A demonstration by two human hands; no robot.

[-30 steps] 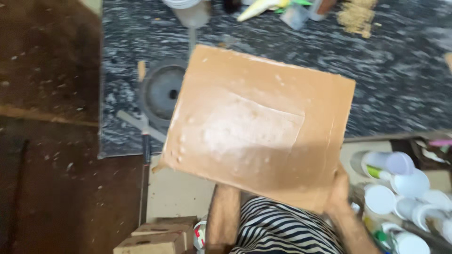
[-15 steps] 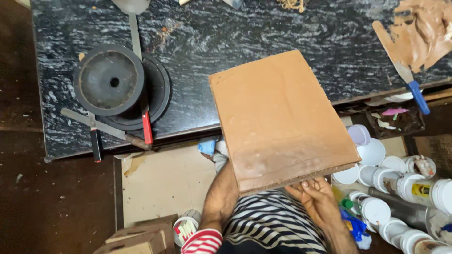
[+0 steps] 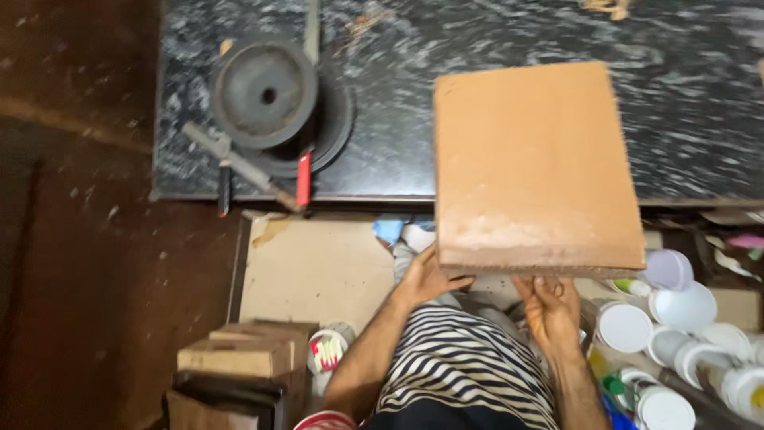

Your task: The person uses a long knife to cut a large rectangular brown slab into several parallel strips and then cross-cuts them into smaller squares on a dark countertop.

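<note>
A flat rectangular brown board [image 3: 533, 163] is held out over the near edge of a black marbled tabletop [image 3: 398, 95]. My left hand [image 3: 426, 279] grips its near edge from below at the left. My right hand [image 3: 551, 309] holds the same edge at the right, fingers curled under it. The board's near strip looks pale and dusty. My striped shirt shows below the hands.
A dark round turntable wheel [image 3: 267, 95] sits on the tabletop at the left, with a red-handled tool [image 3: 303, 179] and other hand tools beside it. Several white lidded tubs [image 3: 684, 334] crowd the lower right. A stack of wooden blocks [image 3: 239, 358] stands at the lower left.
The board has swung from steeply tilted toward me to nearly flat, and has shifted right over the table's edge. Both hands kept hold of its near edge. The view panned left.
</note>
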